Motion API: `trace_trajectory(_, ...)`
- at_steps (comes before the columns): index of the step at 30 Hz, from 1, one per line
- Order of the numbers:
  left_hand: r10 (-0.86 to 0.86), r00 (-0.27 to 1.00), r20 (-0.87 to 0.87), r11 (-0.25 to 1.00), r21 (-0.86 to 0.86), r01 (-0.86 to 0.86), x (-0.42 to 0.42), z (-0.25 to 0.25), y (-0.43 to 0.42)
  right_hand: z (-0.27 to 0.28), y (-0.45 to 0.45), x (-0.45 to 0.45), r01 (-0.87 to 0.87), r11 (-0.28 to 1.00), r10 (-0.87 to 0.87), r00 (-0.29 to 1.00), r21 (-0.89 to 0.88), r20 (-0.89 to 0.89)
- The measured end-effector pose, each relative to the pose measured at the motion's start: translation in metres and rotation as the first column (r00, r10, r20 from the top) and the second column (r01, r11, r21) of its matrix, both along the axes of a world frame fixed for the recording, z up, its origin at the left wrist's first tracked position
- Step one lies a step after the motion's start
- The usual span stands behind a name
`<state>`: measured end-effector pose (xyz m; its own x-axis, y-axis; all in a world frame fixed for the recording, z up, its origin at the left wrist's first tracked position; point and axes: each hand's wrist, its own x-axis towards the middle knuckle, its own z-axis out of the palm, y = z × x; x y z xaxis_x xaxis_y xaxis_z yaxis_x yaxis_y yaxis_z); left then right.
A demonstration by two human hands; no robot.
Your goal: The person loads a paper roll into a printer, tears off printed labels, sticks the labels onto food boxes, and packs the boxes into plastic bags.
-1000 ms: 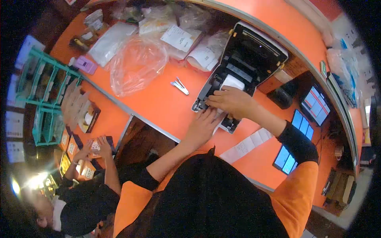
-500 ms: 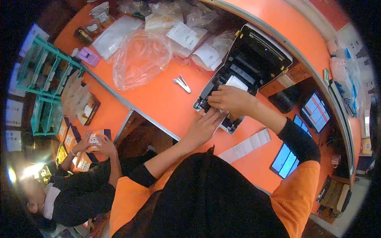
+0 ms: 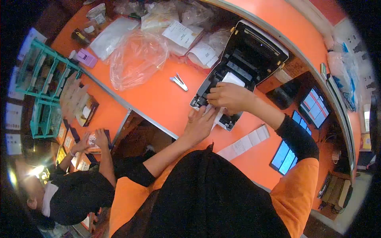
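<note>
A black and white label printer (image 3: 254,55) stands with its lid raised, a white paper roll (image 3: 233,79) inside. From the roll a paper strip (image 3: 216,118) runs out at the printer's front edge. My right hand (image 3: 230,97) is over the open printer, fingers curled closed on the strip; its fingertips are partly hidden. At the front edge, my left hand (image 3: 199,126) reaches in with fingers stretched out against the strip, its thumb apart. A printed label strip (image 3: 246,142) lies on the orange table (image 3: 158,107) beside the printer.
Left of the printer lie a white stapler-like tool (image 3: 179,82), a clear plastic bag (image 3: 139,59) and packed bags with receipts (image 3: 181,35). Tablets (image 3: 283,158) lie at right. A co-worker (image 3: 75,190) handles a box (image 3: 94,139) at lower left, near a teal rack (image 3: 47,75).
My left hand has drawn back slightly toward me, and its thumb has lifted apart. More of the paper strip shows between my hands. The co-worker's hands have shifted on the box.
</note>
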<state>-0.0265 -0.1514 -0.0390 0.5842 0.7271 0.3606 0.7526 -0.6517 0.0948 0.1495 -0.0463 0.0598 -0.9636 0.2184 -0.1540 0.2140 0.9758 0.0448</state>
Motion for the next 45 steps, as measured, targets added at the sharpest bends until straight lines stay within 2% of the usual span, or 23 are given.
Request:
trace_trajectory(3, 0.050, 0.999, 0.004, 0.999, 0.008, -0.050, 0.000, -0.007, -0.002, 0.002, 0.001, -0.001, -0.012, 1.000, 0.012, 1.000, -0.001, 0.025)
trace_trajectory(8, 0.046, 0.999, -0.011, 0.999, 0.024, -0.046, 0.004, -0.009, -0.004, -0.008, 0.003, 0.003, -0.003, 1.000, 0.002, 0.998, -0.028, -0.069)
trace_trajectory(11, 0.006, 0.998, 0.062, 1.000, 0.013, -0.006, 0.000, -0.008, 0.000, -0.010, 0.002, 0.005, -0.017, 1.000, 0.016, 0.996, -0.006, -0.083)
trace_trajectory(21, -0.024, 0.998, 0.057, 0.996, 0.087, 0.019, -0.004, -0.010, 0.003, -0.007, -0.004, 0.007, 0.037, 0.997, -0.042, 0.996, -0.062, -0.083)
trace_trajectory(23, -0.022, 0.999, 0.028, 0.999, -0.028, 0.023, -0.005, -0.007, 0.003, -0.013, -0.007, 0.010, 0.079, 0.996, -0.084, 0.989, -0.050, -0.123)
trace_trajectory(24, -0.026, 0.999, 0.029, 0.999, -0.023, 0.027, -0.006, -0.006, 0.003, -0.007, -0.010, 0.012, 0.083, 0.996, -0.088, 0.989, -0.045, -0.122)
trace_trajectory(26, -0.040, 0.997, 0.072, 0.999, -0.034, 0.042, -0.009, -0.005, 0.004, 0.021, -0.015, 0.015, 0.200, 0.978, -0.206, 0.917, -0.052, -0.341)
trace_trajectory(27, -0.045, 0.996, 0.074, 0.998, -0.032, 0.048, -0.011, -0.002, 0.004, 0.039, -0.013, 0.020, 0.265, 0.962, -0.222, 0.891, 0.059, -0.396)
trace_trajectory(28, -0.050, 0.995, 0.083, 0.995, -0.085, 0.057, -0.012, 0.003, 0.004, 0.059, -0.010, 0.027, 0.333, 0.929, -0.229, 0.863, 0.164, -0.450)
trace_trajectory(30, -0.060, 0.993, 0.098, 0.988, -0.134, 0.073, -0.012, 0.004, 0.003, 0.088, 0.001, 0.045, 0.562, 0.792, -0.337, 0.729, 0.239, -0.596)
trace_trajectory(32, -0.054, 0.994, 0.100, 0.995, -0.080, 0.062, -0.011, -0.002, 0.003, 0.092, 0.003, 0.061, 0.844, 0.408, -0.367, 0.501, 0.349, -0.784)
trace_trajectory(33, -0.061, 0.993, 0.102, 0.995, -0.072, 0.069, -0.011, 0.001, 0.002, 0.085, 0.006, 0.070, 0.908, 0.305, -0.391, 0.395, 0.288, -0.831)
trace_trajectory(35, -0.034, 0.992, 0.119, 0.984, -0.172, 0.055, -0.009, 0.012, 0.001, 0.071, 0.012, 0.077, 0.913, 0.259, -0.380, 0.397, 0.316, -0.835)
trace_trajectory(38, -0.068, 0.994, 0.091, 0.993, -0.091, 0.077, -0.008, -0.002, -0.002, 0.057, 0.016, 0.079, 0.920, 0.200, -0.331, 0.387, 0.337, -0.861)
trace_trajectory(40, -0.087, 0.990, 0.107, 0.987, -0.123, 0.100, -0.009, 0.010, 0.001, 0.056, 0.012, 0.073, 0.955, 0.203, -0.353, 0.276, 0.215, -0.894)
trace_trajectory(45, -0.119, 0.969, 0.216, 0.972, -0.174, 0.158, -0.014, 0.020, 0.012, 0.063, -0.006, 0.065, 0.948, 0.269, -0.352, 0.261, 0.170, -0.899)
